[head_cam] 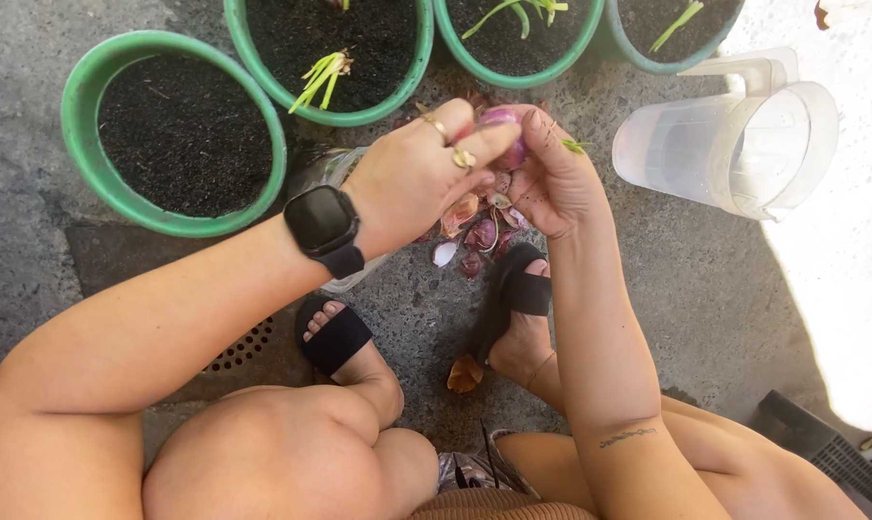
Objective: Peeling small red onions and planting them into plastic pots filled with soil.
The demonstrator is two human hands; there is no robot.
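Four green pots (89, 144) of dark soil stand on the concrete, a clear jug (744, 144) to their right and peeled skins (474, 231) on the ground under the hands. The small purple onion (505, 130) is held in the air between both hands; it looks light and firm with loose, papery, slippery skin, best gripped around its middle. The left hand (416, 178) arches over it, fingertips pinched on its top, while the right hand (551, 173) cups it from below, fingers curled.
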